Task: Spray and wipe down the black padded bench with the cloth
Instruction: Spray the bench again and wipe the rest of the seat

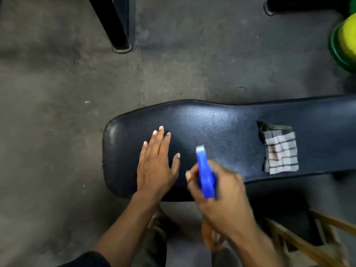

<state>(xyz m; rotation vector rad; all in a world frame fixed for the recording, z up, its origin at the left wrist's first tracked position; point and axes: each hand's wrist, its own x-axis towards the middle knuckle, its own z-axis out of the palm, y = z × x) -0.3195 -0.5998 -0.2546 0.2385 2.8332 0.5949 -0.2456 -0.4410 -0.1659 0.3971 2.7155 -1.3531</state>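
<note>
Head view: spray bottle gripped over glossy bench pad

Nearest, right hand blurred, fingers wrapped tight round blue plastic spray bottle, slim trigger head, whitish nozzle tip aimed out over the pad. Left hand flat, fingers spread, palm down on black padded bench; holds nothing. Bench vinyl, grained, shiny, rounded left end, narrows rightwards. Cloth folded into a rough square, grey checked weave with dark lines, lying on pad well right of both hands. Beyond: dull concrete floor, black metal leg, round yellow-green object at the right edge.
</note>
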